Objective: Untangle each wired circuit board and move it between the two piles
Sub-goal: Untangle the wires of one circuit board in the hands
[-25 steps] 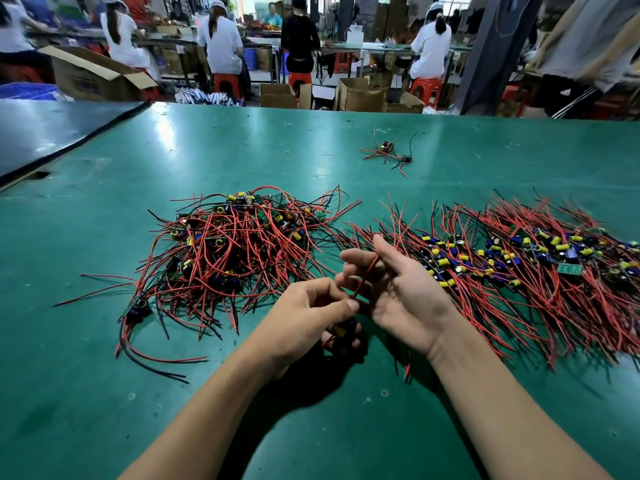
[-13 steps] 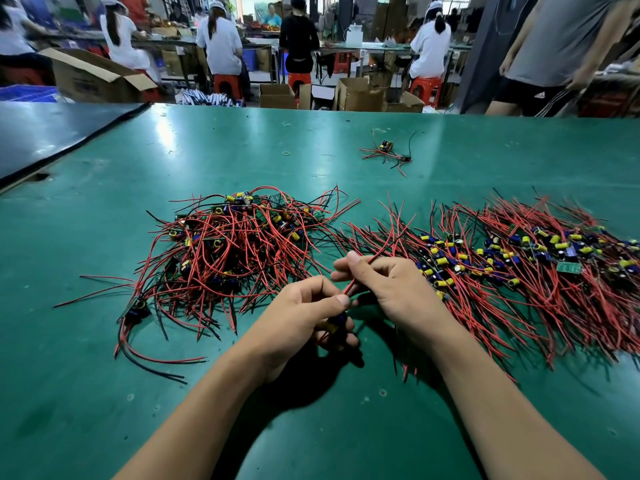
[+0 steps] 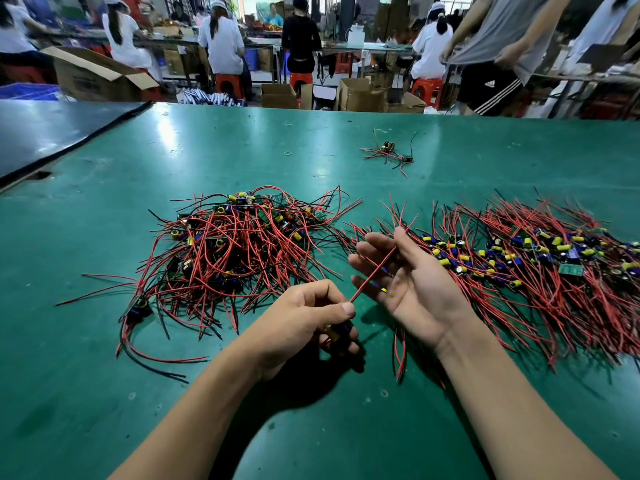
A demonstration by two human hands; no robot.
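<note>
Left hand (image 3: pixel 304 317) clenched round small blue-and-yellow wired circuit board (image 3: pixel 341 331), its red wire (image 3: pixel 372 275) crossing the released, palm-up right hand (image 3: pixel 412 282), held between tangled red-wire pile (image 3: pixel 239 251) and spread red-wire pile (image 3: pixel 519 271), green matted table (image 3: pixel 104 375), brown cardboard box (image 3: pixel 86 81) lettering unreadable

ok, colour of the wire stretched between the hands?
Red. Head view shows the wire best, left hand to right hand.

Green table (image 3: pixel 104 375) w/ two heaps of red/black-wired boards: tangled pile (image 3: pixel 235 251) on left, flatter pile (image 3: pixel 536 271) on right, wire tips nearly meeting. Farther back: stray wired boards (image 3: pixel 389 152), small ring (image 3: pixel 287 153) nearby.
</note>
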